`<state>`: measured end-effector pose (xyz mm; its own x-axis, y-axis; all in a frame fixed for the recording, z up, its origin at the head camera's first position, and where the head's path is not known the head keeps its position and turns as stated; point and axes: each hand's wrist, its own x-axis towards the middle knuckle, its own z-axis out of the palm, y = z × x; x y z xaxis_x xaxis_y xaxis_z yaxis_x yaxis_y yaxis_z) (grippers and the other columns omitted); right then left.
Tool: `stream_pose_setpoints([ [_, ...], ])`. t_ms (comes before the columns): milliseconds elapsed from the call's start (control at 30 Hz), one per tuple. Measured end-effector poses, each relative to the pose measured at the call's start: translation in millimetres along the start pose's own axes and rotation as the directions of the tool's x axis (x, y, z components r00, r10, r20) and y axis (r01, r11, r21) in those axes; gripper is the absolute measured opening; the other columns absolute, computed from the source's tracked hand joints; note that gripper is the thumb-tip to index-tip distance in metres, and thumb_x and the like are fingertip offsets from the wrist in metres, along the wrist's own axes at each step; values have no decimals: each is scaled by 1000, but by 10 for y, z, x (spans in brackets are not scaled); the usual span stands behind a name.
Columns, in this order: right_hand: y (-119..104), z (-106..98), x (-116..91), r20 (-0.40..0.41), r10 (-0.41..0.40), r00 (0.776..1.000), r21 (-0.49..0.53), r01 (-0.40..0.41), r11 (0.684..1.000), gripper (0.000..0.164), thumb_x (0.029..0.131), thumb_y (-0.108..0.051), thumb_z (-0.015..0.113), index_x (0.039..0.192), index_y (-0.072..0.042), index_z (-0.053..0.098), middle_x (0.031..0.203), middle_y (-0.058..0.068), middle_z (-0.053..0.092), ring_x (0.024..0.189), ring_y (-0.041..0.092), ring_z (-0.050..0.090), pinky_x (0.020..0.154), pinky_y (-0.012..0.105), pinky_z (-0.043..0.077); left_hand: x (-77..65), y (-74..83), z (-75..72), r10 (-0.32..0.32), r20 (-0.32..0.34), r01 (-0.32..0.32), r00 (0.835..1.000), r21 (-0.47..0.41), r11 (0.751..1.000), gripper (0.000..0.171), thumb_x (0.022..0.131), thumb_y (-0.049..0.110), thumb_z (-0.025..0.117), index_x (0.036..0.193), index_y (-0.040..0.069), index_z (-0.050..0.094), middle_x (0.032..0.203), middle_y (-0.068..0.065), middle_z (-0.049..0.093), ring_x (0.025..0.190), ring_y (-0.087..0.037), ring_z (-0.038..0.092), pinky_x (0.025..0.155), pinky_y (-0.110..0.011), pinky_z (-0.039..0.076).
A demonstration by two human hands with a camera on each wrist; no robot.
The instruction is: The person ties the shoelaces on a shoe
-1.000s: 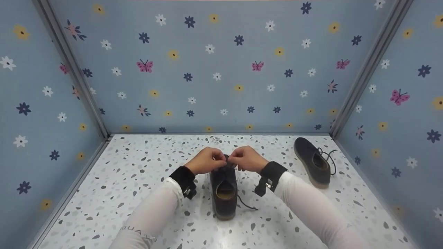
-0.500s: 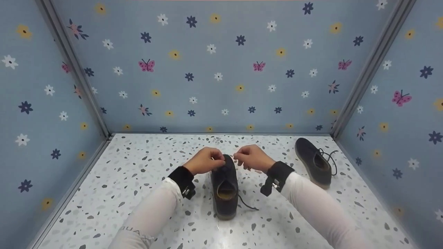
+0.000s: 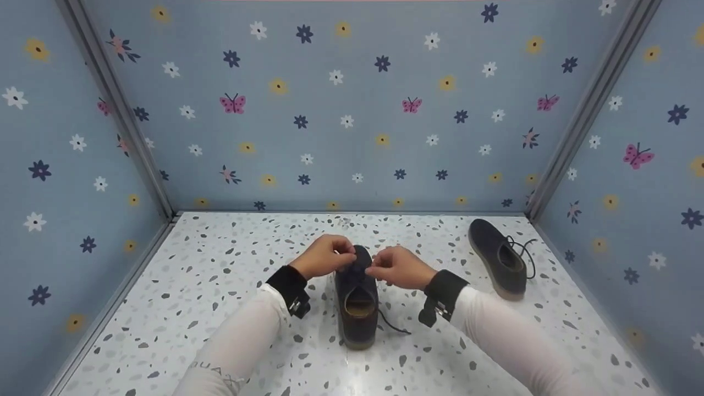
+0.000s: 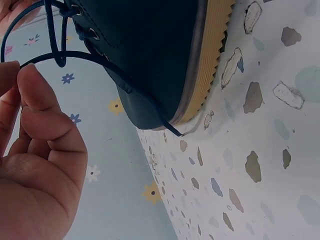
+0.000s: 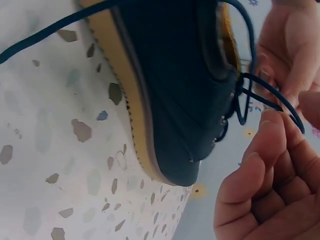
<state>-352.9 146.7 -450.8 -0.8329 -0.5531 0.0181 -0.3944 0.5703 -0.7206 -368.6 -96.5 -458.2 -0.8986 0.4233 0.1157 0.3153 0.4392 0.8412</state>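
Note:
A dark blue lace-up shoe (image 3: 358,333) with a tan sole stands upright on the floor, toe pointing away from me. My left hand (image 3: 328,257) is over its left side, thumb and forefinger pinching the blue shoelace (image 4: 82,54). A free lace end hangs down past the toe in the left wrist view. On the other side my right hand (image 3: 404,268) has curled fingers, its thumb and forefinger around a loop of the lace (image 5: 272,90) in the right wrist view. Another length of lace trails on the floor at the shoe's right.
A second dark shoe (image 3: 487,247), its lace tied in a bow, lies at the back right. White speckled floor (image 3: 220,264) spreads around both shoes. Blue flowered panels (image 3: 341,143) close off the back and both sides.
My right hand first drew away to the right from the left fingertips, then came lower and back toward the shoe's laces. The left hand has hardly moved.

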Motion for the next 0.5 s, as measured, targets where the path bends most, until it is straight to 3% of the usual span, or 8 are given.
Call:
stream_pose_setpoints([
  [100,-3,81,-1,14,-35,999,-63,36,997,24,94,-34,77,83,-14,74,72,-9,65,64,5,58,62,25,49,-4,-9,1,4,-5,-4,1000,-3,1000,10,95,14,70,95,4,72,81,1,66,67,-8,60,65,-24,52],
  [267,16,196,20,27,-60,998,-114,63,991,23,89,-36,83,84,-15,76,76,-8,71,68,2,59,65,23,50,-4,-10,1,-4,-9,4,1000,2,1000,8,95,13,71,94,5,73,83,0,67,67,-8,60,65,-23,52],
  [500,7,259,25,39,-55,998,-115,59,992,14,89,-27,83,86,-14,77,82,-3,74,76,6,61,70,25,52,-13,-4,-2,-34,-11,34,999,-19,999,6,93,10,70,92,5,69,80,3,65,67,-8,60,64,-23,50],
])
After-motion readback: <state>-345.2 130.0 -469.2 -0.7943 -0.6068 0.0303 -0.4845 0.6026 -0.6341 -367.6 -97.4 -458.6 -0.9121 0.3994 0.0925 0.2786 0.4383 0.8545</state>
